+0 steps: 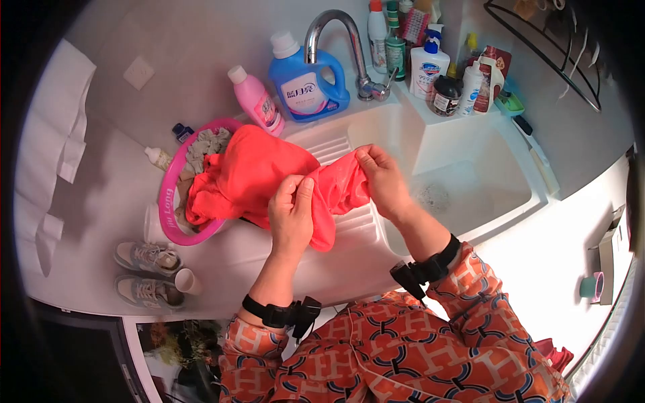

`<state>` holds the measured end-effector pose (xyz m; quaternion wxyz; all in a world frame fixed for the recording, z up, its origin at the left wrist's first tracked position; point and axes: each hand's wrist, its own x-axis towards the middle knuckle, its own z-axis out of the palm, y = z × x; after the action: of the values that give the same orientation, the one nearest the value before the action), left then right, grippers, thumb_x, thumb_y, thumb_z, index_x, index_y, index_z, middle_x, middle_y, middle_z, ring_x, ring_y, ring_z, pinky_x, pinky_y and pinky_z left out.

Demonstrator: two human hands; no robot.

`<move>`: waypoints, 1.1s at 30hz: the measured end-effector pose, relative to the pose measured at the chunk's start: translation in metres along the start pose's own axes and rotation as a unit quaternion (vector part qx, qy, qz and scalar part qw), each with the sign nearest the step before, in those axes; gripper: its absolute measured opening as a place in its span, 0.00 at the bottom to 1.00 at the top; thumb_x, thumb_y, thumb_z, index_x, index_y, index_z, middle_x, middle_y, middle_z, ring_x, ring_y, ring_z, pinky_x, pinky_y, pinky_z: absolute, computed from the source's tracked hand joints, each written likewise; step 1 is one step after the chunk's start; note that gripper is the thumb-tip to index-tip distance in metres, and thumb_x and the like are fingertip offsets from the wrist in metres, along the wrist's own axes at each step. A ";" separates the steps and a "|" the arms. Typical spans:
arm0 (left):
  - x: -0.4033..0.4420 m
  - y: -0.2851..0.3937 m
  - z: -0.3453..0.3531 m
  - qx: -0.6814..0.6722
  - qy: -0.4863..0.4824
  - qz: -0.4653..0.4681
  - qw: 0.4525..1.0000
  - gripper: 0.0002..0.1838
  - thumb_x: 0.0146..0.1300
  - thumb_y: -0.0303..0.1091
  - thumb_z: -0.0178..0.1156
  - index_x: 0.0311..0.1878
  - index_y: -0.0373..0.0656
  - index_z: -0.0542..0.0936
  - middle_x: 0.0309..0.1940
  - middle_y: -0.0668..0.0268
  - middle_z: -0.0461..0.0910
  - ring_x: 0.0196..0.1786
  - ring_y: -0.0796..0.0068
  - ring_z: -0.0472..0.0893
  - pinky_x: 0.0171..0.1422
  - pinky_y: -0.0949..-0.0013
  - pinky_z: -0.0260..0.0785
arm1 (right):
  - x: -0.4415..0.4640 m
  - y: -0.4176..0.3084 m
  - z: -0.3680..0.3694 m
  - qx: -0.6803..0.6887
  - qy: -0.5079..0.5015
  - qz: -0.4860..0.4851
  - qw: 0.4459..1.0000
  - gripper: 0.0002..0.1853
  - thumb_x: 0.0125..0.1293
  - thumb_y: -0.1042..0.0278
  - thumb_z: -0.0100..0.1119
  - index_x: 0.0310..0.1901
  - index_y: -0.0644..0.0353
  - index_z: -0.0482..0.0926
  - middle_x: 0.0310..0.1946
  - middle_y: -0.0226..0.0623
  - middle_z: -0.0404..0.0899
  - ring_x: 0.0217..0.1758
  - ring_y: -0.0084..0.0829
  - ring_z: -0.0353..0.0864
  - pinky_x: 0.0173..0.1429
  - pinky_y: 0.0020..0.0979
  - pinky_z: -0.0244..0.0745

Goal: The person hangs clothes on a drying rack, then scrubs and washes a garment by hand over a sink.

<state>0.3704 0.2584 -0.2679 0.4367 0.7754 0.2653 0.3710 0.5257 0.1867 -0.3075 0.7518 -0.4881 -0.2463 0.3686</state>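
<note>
A bright red cloth (pixel 262 164) stretches from a pink-rimmed basin (pixel 169 195) to my hands, over the ribbed washboard part of a white sink (pixel 363 232). My left hand (pixel 292 211) pinches the cloth between thumb and curled fingers. To its right, my right hand (pixel 383 178) grips the end of the same cloth, its fingers closed on the fabric. A fold of the cloth hangs down between the hands. Part of the red cloth lies in the basin beside a grey cloth (pixel 207 149). Both wrists wear black straps.
Behind the washboard stand a blue detergent bottle (pixel 308 87), a pink bottle (pixel 257 101) and a chrome faucet (pixel 363 80). Several bottles and a dark jar (pixel 446 96) line the back right. Shoes (pixel 149 258) and a white cup (pixel 188 282) are at the lower left.
</note>
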 end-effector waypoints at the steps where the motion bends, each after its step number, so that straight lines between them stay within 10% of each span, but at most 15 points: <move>1: 0.001 -0.002 0.002 -0.009 0.011 0.006 1.000 0.10 0.68 0.32 0.51 0.34 0.35 0.74 0.25 0.71 0.72 0.31 0.85 0.67 0.37 0.77 0.64 | -0.002 -0.001 0.003 -0.010 -0.003 0.003 1.000 0.12 0.71 0.60 0.46 0.40 0.61 0.71 0.28 0.26 0.71 0.31 0.15 0.67 0.35 0.21 0.66; 9: 0.005 -0.015 -0.003 -0.125 0.157 -0.091 0.975 0.15 0.69 0.38 0.50 0.33 0.36 0.75 0.25 0.73 0.70 0.30 0.85 0.66 0.36 0.76 0.62 | -0.027 -0.010 0.016 -0.296 -0.152 -0.107 0.937 0.14 0.63 0.66 0.60 0.47 0.62 0.71 0.36 0.29 0.76 0.39 0.21 0.73 0.48 0.26 0.71; 14: 0.005 -0.018 -0.004 -0.153 0.137 -0.146 0.968 0.15 0.66 0.41 0.56 0.38 0.37 0.74 0.29 0.72 0.71 0.31 0.85 0.66 0.36 0.77 0.62 | -0.016 0.000 0.011 0.059 -0.158 0.029 0.985 0.09 0.69 0.70 0.47 0.44 0.65 0.75 0.37 0.34 0.78 0.40 0.22 0.75 0.47 0.24 0.70; 17: 0.000 -0.005 0.003 -0.039 0.054 -0.027 0.997 0.14 0.61 0.40 0.62 0.38 0.38 0.74 0.29 0.73 0.73 0.32 0.86 0.68 0.36 0.78 0.63 | -0.009 0.002 0.005 0.144 -0.104 0.093 0.980 0.11 0.68 0.69 0.45 0.43 0.65 0.75 0.35 0.34 0.77 0.39 0.23 0.74 0.46 0.24 0.70; 20: 0.004 0.002 0.003 -0.043 -0.020 -0.108 0.993 0.10 0.61 0.35 0.62 0.32 0.38 0.76 0.26 0.76 0.73 0.33 0.89 0.68 0.38 0.81 0.62 | -0.001 0.011 -0.008 0.090 -0.082 0.089 0.989 0.12 0.67 0.68 0.44 0.42 0.65 0.75 0.34 0.34 0.77 0.38 0.23 0.74 0.46 0.25 0.69; 27: 0.014 -0.009 0.015 -0.158 0.080 -0.174 0.969 0.19 0.64 0.43 0.58 0.24 0.38 0.74 0.20 0.76 0.69 0.27 0.87 0.64 0.31 0.76 0.59 | -0.015 0.004 0.021 -0.192 -0.028 -0.129 0.973 0.11 0.65 0.62 0.51 0.34 0.62 0.74 0.25 0.36 0.77 0.28 0.33 0.76 0.35 0.30 0.71; 33: 0.020 -0.026 0.020 -0.320 0.130 -0.317 0.883 0.17 0.66 0.44 0.56 0.24 0.43 0.74 0.21 0.76 0.68 0.25 0.84 0.65 0.31 0.77 0.60 | -0.024 -0.001 0.049 -0.450 -0.097 -0.417 0.784 0.13 0.61 0.62 0.58 0.26 0.61 0.71 0.20 0.40 0.74 0.21 0.43 0.74 0.27 0.37 0.71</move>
<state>0.3957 0.2759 -0.2910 0.7170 0.4132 0.4178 0.3749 0.4752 0.1947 -0.2873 0.4990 -0.5824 -0.6357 -0.0880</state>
